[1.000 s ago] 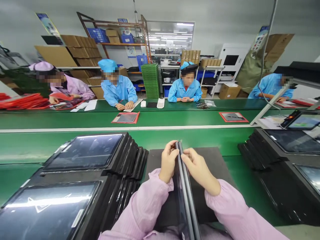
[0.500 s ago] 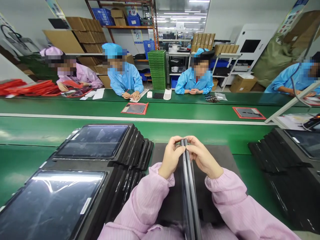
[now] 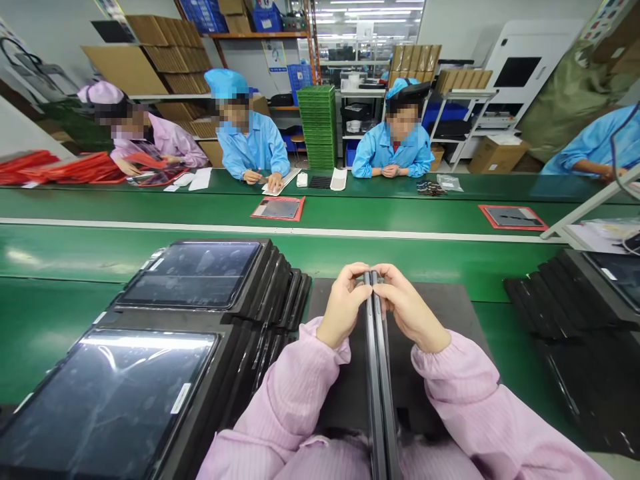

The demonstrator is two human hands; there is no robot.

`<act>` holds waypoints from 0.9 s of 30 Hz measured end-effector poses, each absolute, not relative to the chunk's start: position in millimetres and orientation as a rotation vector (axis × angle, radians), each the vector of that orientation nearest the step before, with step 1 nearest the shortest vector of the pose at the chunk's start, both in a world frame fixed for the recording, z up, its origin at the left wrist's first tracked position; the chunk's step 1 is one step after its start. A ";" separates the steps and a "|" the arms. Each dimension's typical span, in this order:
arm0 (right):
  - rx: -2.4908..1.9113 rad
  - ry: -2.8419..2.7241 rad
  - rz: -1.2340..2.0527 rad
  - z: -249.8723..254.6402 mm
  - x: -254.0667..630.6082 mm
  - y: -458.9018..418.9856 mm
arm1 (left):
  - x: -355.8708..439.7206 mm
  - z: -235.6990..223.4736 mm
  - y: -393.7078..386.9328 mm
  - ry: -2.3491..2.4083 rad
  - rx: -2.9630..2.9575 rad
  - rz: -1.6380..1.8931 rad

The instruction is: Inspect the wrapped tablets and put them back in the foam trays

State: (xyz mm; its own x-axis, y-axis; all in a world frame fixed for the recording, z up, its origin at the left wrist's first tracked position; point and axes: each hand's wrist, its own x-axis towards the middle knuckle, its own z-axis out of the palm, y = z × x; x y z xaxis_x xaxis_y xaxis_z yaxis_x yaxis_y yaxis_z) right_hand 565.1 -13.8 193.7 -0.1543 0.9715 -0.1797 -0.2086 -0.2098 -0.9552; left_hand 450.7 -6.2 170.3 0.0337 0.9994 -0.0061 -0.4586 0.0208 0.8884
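Note:
Two thin dark grey tablets stand on edge, side by side, above a black mat [image 3: 345,407]. My left hand [image 3: 346,303] is closed on the far end of the left tablet [image 3: 373,373], thumb near its narrow edge. My right hand [image 3: 407,308] grips the far end of the right tablet [image 3: 384,373] the same way. Both thumbs point inward and nearly meet at the narrow edges. The tablets' near ends reach down to my lap at the bottom of the view. Their broad faces are turned almost out of sight.
Left of me, stacked black trays hold tablets [image 3: 190,273] with dark screens. More black trays [image 3: 565,333] are piled at right. Beyond runs a green conveyor [image 3: 200,250] with red-framed panels [image 3: 279,209]. Several co-workers sit along the far side, near a stack of green trays [image 3: 317,127].
The camera view has tilted down slightly and shifted a little. A red-framed panel on the far belt appears a little further right. My hands keep the same hold on the two tablets.

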 end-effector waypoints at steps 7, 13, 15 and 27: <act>-1.036 -1.119 1.637 193.7 572.1 -18.6 | 444.4 166.3 -13.9 0.659 0.855 1.223; -1.035 -1.124 1.608 193.0 572.8 -16.8 | 445.3 167.7 -11.9 0.684 0.881 1.236; -1.046 -1.118 1.600 193.2 572.7 -16.7 | 445.0 168.1 -11.6 0.699 0.897 1.249; -1.074 -1.183 1.534 195.3 578.5 -20.4 | 445.5 160.7 -9.4 0.694 1.073 1.266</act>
